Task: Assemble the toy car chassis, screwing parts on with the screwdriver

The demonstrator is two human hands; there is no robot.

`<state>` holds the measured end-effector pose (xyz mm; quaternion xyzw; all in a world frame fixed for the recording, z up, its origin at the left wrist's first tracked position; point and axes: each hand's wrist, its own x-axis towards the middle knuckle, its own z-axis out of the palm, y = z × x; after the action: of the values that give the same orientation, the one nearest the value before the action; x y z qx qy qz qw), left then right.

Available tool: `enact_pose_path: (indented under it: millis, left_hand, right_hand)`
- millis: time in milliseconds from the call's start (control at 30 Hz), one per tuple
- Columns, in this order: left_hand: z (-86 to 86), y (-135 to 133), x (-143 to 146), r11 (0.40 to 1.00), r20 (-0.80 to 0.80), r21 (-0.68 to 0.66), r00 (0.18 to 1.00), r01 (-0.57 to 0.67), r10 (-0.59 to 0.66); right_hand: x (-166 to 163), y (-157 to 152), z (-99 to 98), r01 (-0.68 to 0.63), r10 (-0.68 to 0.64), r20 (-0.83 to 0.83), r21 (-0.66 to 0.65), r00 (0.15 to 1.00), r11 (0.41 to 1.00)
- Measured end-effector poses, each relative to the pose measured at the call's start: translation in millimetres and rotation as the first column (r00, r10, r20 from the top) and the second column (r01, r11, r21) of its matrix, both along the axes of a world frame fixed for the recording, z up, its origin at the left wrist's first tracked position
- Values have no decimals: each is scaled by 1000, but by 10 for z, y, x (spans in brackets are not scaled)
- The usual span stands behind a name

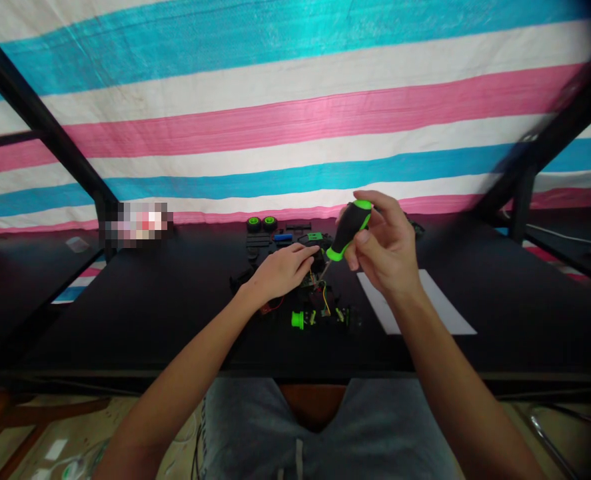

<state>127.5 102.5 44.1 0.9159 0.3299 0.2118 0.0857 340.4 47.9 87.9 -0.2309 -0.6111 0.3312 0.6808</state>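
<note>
My right hand [382,250] is closed round a black and green screwdriver [349,230], whose tip points down into a small toy car chassis [322,307] with green parts and coloured wires on the black table [150,313]. My left hand [280,270] rests on the chassis's left side, fingers curled and pressing on it, the index finger stretched toward the screwdriver's tip.
Two green-hubbed wheels [261,223] and several small black, blue and green parts [295,235] lie behind the chassis. A white sheet of paper [415,303] lies to the right. Black frame posts [50,133] rise at both sides before a striped tarp [295,100].
</note>
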Motion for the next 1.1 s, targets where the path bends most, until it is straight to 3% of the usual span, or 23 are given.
enact_pose_path:
  millis: [100,400,800,1100]
  left_hand:
    - [-11,1,-5,1000,-1,-2,1000,-6,5]
    - [11,-9,3,1000,-22,2,1000,-16,16]
    - [-17,-2,-1,1000,0,-20,1000,-12,12]
    - [-26,2,0,1000,-17,-10,1000,-8,8]
  right_hand:
    - [-12,-7,-13,53,-52,22,-3,998,999]
    - [-1,-47,10,-53,54,55,-28,997,998]
    - [9,-3,-56,68,-68,18,1,998,998]
    - [25,-65,31,-87,88,13,-53,996,995]
